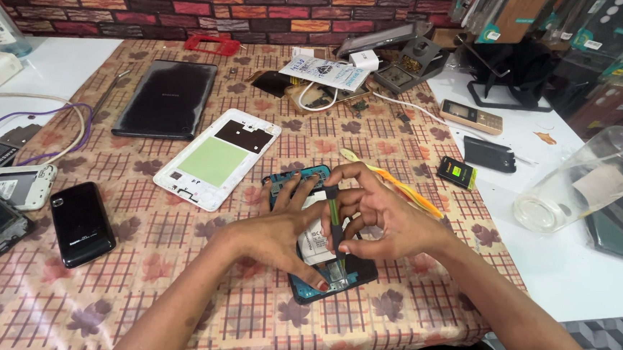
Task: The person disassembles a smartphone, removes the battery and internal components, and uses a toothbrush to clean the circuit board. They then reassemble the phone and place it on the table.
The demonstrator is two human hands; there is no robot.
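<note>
On the checked cloth, left hand (275, 235) steadies an opened phone (322, 232); right hand (383, 225) pinches a screwdriver (335, 220).

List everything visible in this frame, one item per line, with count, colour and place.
opened phone: 1, blue frame, under both hands
screwdriver: 1, green shaft, held upright over the opened phone
white back cover: 1, white with green patch, centre
tablet: 1, black, far centre-left
black phone: 1, black, left
pry tool: 1, yellow, right of the hands
battery: 1, black and yellow, right
keypad phone: 1, tan, far right
plastic jar: 1, clear, lying at right edge
tablecloth: 1, checked, leaf print
left hand: steadies the opened phone
right hand: grip on the screwdriver
</note>
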